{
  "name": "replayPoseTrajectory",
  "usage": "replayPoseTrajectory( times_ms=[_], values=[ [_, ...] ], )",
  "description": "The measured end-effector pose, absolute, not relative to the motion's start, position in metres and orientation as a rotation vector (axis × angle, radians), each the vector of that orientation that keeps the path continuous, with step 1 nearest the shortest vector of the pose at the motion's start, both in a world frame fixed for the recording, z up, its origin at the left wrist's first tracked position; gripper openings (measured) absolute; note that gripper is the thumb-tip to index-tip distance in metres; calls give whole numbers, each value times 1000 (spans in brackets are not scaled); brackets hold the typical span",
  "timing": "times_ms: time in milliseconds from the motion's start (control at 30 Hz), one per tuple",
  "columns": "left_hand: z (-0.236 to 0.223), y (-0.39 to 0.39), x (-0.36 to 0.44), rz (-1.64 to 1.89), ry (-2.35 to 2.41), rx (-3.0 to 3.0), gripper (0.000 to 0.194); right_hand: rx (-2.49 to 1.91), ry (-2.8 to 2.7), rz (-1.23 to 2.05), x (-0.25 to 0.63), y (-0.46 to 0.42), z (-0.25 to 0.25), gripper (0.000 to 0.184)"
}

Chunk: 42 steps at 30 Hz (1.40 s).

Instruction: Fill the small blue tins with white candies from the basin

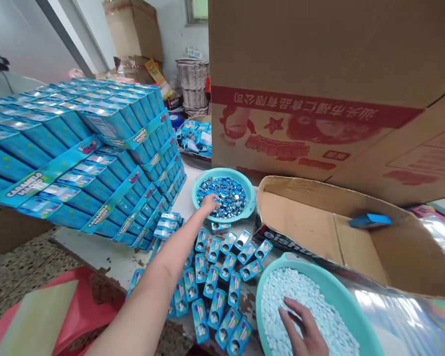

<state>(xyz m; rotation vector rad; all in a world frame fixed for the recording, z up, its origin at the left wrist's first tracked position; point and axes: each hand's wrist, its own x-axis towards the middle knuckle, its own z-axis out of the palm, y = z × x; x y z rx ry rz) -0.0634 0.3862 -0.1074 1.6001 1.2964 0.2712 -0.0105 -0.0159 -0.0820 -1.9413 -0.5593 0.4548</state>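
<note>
Left hand [210, 202], fingers loosely spread and empty, touches the lids bowl [224, 195] at centre frame; right hand [303, 329] (flat, open) rests on the candy basin [311, 316] lower right.

Small packing workshop; stacked blue candy boxes [96, 148], big cartons [319, 74], basins [222, 174] of loose stock.

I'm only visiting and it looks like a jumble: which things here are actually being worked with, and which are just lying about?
In use:
left hand reaching into the bowl of shiny lids
right hand resting in the bowl of pale candies
open blue tins laid between the bowls

Lying about:
stacked blue display boxes
big cardboard carton
open cardboard box
red stool
</note>
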Motion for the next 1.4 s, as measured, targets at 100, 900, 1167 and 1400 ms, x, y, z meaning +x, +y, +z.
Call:
replayPoseTrajectory(
  times_ms=[100,900,1167,1400],
  values=[
    [-106,387,-62,377,1304,1396,25,-1825,-406,646,-4,36,-63,41],
    [-35,294,-61,466,747,2116,17,-608,314,1365,20,254,-83,24],
    [-17,276,-90,508,878,1981,20,-574,365,1468,3,230,-72,16],
    [-32,212,-155,771,887,2290,28,-688,352,1761,-38,173,-58,14]
  ],
)
